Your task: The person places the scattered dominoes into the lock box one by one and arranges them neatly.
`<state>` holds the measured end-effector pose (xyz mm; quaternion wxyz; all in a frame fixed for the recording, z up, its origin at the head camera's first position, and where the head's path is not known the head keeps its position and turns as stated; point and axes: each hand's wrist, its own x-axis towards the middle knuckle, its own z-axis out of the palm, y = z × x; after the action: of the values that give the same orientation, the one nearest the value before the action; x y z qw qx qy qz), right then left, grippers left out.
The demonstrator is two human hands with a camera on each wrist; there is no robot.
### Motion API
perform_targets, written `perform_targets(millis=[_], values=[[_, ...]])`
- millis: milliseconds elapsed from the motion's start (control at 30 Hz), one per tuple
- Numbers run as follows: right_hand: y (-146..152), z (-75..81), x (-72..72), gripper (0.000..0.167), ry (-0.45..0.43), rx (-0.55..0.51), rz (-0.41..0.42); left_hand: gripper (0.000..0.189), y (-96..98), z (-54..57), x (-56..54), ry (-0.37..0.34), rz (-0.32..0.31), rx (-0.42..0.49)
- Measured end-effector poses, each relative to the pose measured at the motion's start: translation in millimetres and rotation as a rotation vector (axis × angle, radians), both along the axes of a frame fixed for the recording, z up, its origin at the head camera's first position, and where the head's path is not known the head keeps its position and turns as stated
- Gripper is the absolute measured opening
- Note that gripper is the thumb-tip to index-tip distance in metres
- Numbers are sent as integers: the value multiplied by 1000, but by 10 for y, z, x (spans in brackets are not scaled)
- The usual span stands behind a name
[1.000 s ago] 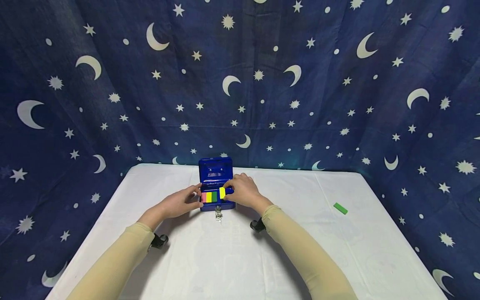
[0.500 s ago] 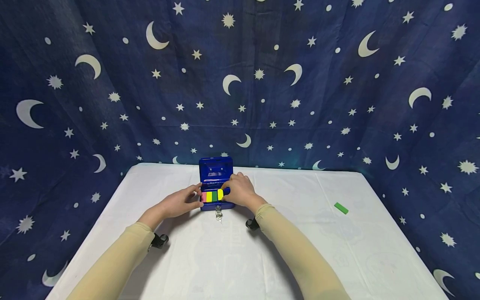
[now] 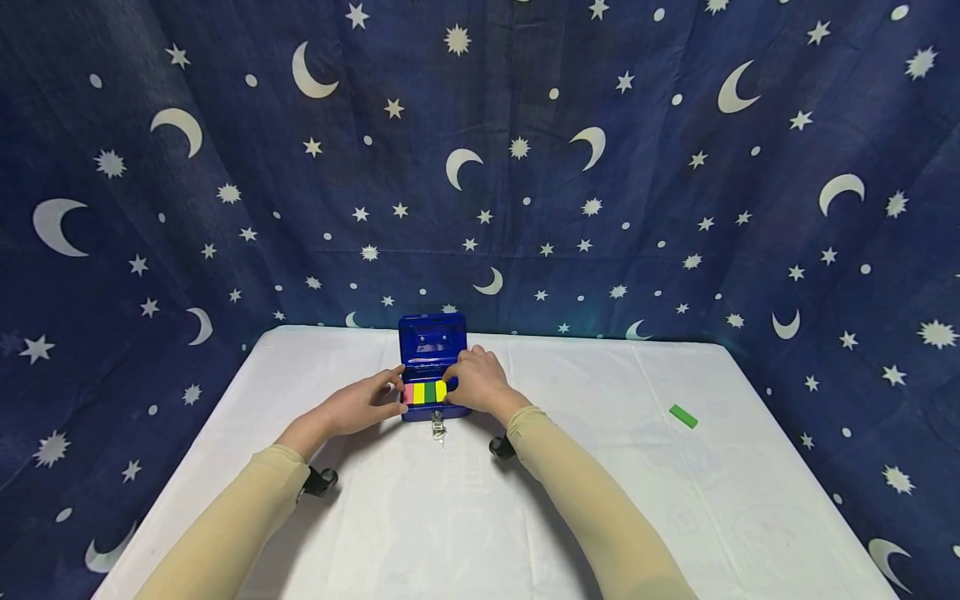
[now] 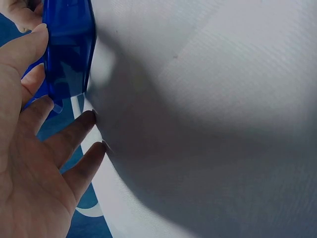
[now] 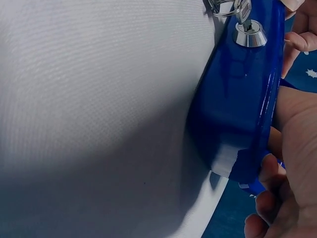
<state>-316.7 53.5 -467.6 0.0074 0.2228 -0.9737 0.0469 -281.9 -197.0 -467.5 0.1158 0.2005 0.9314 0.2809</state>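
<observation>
A blue metal cash box (image 3: 455, 412) stands with its lid (image 3: 432, 337) raised, toward the back of the white table. Inside lie a pink block (image 3: 408, 393), a yellow block (image 3: 418, 393) and a green block (image 3: 430, 392), side by side. My right hand (image 3: 482, 383) reaches over the box's right side and pinches a second yellow block (image 3: 441, 391) beside the green one; its far end is hidden by the fingers. At the box's left side, my left hand (image 3: 358, 405) rests thumb and fingertips on the rim, fingers spread and relaxed.
A lock with keys (image 5: 243, 15) sits in the box's front wall. Farther right on the white tablecloth (image 3: 600, 467) lies a loose green block (image 3: 683, 416). A dark blue curtain (image 3: 525, 167) with moons and stars hangs behind the table and along both sides.
My right hand has moved slightly left and lowered the yellow block into the row, against the green block. The left hand has stayed at the box's side.
</observation>
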Motion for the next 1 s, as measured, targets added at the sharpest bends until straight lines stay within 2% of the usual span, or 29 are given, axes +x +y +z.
perform_targets(millis=[800, 1000], values=[[11, 2, 7, 40, -31, -16, 1, 34, 16, 9, -1, -4, 12, -5], [25, 16, 8, 43, -14, -24, 6, 34, 12, 4, 7, -4, 6, -2]])
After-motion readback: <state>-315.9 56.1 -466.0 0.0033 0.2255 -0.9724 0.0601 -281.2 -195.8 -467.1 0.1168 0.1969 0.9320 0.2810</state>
